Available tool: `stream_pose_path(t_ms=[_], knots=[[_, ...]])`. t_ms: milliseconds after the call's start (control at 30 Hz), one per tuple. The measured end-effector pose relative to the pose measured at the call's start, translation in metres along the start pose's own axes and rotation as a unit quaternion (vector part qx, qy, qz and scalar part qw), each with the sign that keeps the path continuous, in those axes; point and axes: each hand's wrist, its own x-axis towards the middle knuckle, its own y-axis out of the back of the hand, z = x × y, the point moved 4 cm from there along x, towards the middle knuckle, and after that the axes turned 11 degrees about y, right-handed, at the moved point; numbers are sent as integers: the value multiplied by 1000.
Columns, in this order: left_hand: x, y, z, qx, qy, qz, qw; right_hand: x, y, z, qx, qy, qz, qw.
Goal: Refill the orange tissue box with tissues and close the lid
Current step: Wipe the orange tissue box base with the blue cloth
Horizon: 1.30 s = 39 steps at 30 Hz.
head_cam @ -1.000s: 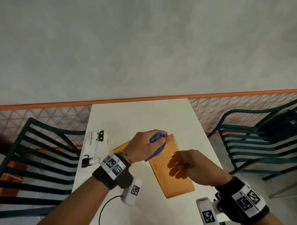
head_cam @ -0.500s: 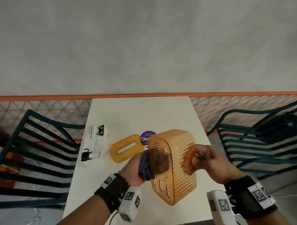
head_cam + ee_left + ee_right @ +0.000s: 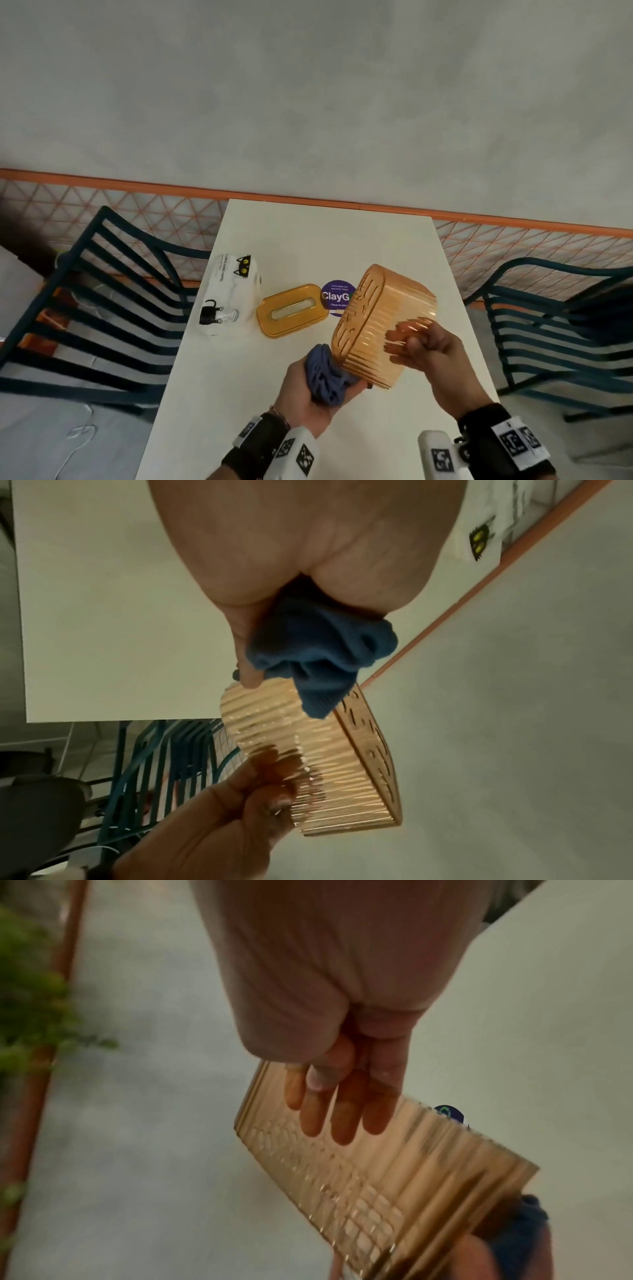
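From the head view, we hold the orange tissue box [image 3: 383, 325] lifted off the white table [image 3: 308, 240], tilted with its base turned toward ten o'clock; it is translucent amber plastic with ribbed walls and short slots in the base. Our right hand [image 3: 431, 356] grips its wall at four o'clock, fingers showing through the plastic from inside, while our left hand [image 3: 308, 390] is curled round a bunched blue cloth [image 3: 323, 373] that touches the box's lower corner at seven o'clock. The orange lid [image 3: 291, 310] lies flat on the table at nine o'clock of the box, its slot facing up, with a white tissue pack [image 3: 229, 294] printed with black cats further out at nine o'clock and a purple round sticker [image 3: 335, 296] between lid and box. Dark green slatted chairs [image 3: 102, 301] flank the table, and a grey wall [image 3: 308, 85] with an orange rail rises beyond. In the left wrist view, the cloth [image 3: 318, 653] bulges from our closed palm against the ribbed box [image 3: 325, 764]. In the right wrist view, our fingers [image 3: 342, 1112] lie inside the box [image 3: 394, 1177], thumb outside, pinching its wall.
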Motion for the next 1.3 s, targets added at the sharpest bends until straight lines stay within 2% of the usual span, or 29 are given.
stream_pose_path(t_ms=[67, 100, 200, 267, 300, 333, 367, 400, 433, 467, 500, 533, 633, 733, 767, 800, 867, 900, 933, 1000, 1100, 1200, 1300], knots=[[-7, 3, -7, -9, 13, 3, 1000, 2, -14, 6, -84, 10, -18, 996], [-15, 1, -8, 1, -6, 4, 1000, 3, -20, 10, -129, 17, -29, 991], [-31, 15, 5, 23, -74, 32, 997, 3, -42, 19, -308, 78, -85, 945], [-47, 21, 23, 66, -22, 9, 998, -1, -54, 31, -377, 93, -122, 914], [-52, 34, 33, 101, -11, 32, 994, -3, -56, 39, -393, 91, -136, 905], [-55, 56, 47, 159, -31, 88, 983, -5, -58, 46, -418, 90, -149, 892], [-61, 78, 62, 228, -70, 159, 958, -7, -61, 51, -446, 91, -161, 876], [-71, 99, 76, 313, -121, 265, 904, -10, -64, 54, -483, 94, -176, 853], [-81, 119, 89, 399, -169, 376, 819, -13, -67, 57, -514, 102, -185, 831], [-91, 138, 98, 470, -196, 452, 732, -17, -71, 56, -538, 111, -187, 815], [-98, 153, 105, 508, -195, 489, 682, -21, -76, 56, -552, 119, -194, 802], [-101, 168, 111, 531, -180, 514, 650, -24, -81, 56, -569, 120, -205, 787], [-104, 192, 123, 584, -125, 532, 601, -28, -95, 61, -617, 103, -258, 736], [-103, 170, 126, 588, -167, 512, 604, -31, -113, 60, -648, 122, -299, 689], [-102, 152, 125, 582, -189, 490, 620, -32, -121, 59, -655, 132, -311, 676], [-97, 136, 122, 568, -199, 461, 652, -34, -129, 58, -661, 142, -323, 662], [-83, 105, 111, 521, -177, 387, 740, -36, -146, 58, -685, 156, -349, 621], [-75, 96, 104, 502, -155, 358, 772, -37, -155, 59, -699, 157, -365, 595], [-67, 91, 98, 491, -138, 344, 789, -39, -163, 59, -710, 154, -381, 572], [-59, 90, 94, 484, -127, 357, 789, -42, -178, 62, -720, 139, -409, 544], [-53, 106, 96, 449, -123, 381, 799, -45, -194, 67, -723, 125, -435, 522], [-53, 125, 103, 418, -112, 394, 811, -45, -206, 76, -713, 122, -447, 526], [-52, 138, 109, 397, -115, 400, 818, -42, -213, 93, -697, 123, -453, 542]])
